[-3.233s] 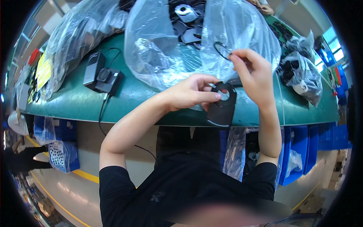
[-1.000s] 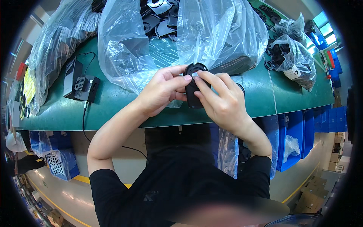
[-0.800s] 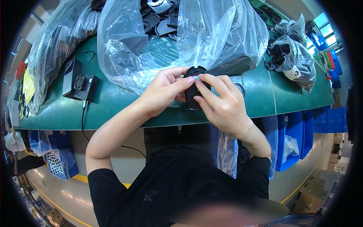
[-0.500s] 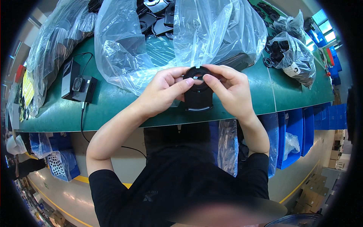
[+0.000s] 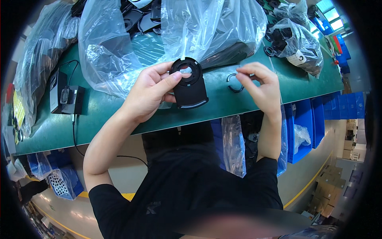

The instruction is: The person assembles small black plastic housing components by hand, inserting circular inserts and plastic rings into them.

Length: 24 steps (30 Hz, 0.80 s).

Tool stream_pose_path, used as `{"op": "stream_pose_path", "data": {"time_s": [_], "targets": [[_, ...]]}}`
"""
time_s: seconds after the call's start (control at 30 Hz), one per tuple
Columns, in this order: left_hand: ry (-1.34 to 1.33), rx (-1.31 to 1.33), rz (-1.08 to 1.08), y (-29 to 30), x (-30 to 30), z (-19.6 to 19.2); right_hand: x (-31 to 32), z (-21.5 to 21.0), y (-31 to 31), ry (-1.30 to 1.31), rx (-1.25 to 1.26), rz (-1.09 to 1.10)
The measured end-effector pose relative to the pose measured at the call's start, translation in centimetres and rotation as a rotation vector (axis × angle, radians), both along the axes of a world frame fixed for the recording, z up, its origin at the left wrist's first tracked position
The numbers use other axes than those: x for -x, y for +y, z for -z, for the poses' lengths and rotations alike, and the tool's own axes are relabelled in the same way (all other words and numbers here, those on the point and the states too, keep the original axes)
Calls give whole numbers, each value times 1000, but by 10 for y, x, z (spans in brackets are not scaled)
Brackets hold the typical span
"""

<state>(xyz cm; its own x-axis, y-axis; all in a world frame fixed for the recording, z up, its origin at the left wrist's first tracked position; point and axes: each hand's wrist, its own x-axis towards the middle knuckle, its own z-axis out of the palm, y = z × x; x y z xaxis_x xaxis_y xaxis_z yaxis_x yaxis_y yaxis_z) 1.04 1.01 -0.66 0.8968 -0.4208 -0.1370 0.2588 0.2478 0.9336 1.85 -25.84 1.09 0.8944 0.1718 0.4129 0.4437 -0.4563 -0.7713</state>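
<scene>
Head view: the left hand [image 5: 148,91] grasps a black cover [image 5: 191,95] by its left side, over the green table's [image 5: 109,115] near edge. The right hand [image 5: 260,85] bends its fingers beside a black ring [image 5: 229,85]; I cannot tell whether they grip anything. A big clear bag [image 5: 107,59] crowds the far side; a black box [image 5: 73,100] stands left.

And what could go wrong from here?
The flat black plastic piece with a round hole might slip: only the left hand grips it, along one side. The thin black ring beside the right hand could get knocked aside. The thin black cable hanging off the green table near the left forearm might snag.
</scene>
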Motion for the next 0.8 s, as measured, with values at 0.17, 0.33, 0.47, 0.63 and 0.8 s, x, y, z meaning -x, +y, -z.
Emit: {"op": "stream_pose_path", "data": {"time_s": [0.17, 0.33, 0.47, 0.63, 0.8], "targets": [[26, 8, 10, -2, 0, 0, 21, 20, -13, -24, 454, -10], [55, 39, -32, -7, 3, -6, 20, 30, -9, -221, 431, -20], [61, 78, 30, -3, 1, -5, 30, 30, -2, 170, -117, 55], [55, 72, -19, -5, 1, -5, 17, 33, 12, 551, -300, -10], [50, 55, -14, -2, -1, -1, 18, 27, 21, 26, 285, 88]]}}
